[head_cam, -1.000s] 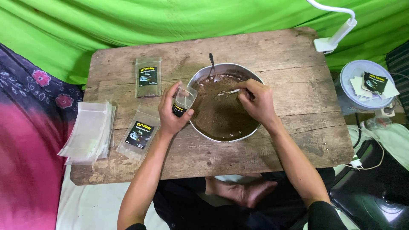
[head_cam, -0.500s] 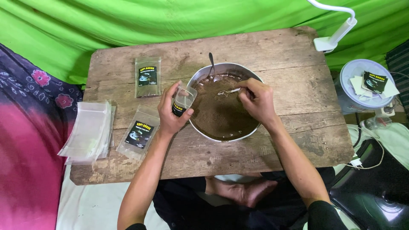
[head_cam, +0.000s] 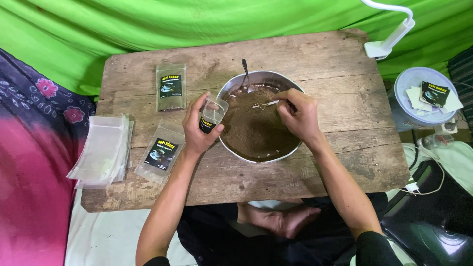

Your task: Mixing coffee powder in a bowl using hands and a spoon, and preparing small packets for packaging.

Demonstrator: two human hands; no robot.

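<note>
- Left hand [head_cam: 197, 129] is gripping an open clear pouch [head_cam: 212, 114] at frame center, beside the bowl [head_cam: 227, 88].
- Right hand [head_cam: 298, 116] is pinching a spoon [head_cam: 266, 104] over brown powder [head_cam: 256, 130].

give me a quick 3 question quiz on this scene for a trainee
1. True or false: the left hand holds a small clear plastic pouch open beside the round metal bowl of brown powder.
2. What does the right hand hold? A) scissors B) a small spoon C) a lid
3. How many filled labelled pouches lie on the worn wooden table?

Key
1. True
2. B
3. Two: one at the back, one nearer, beside the stack of empty clear bags.
</note>
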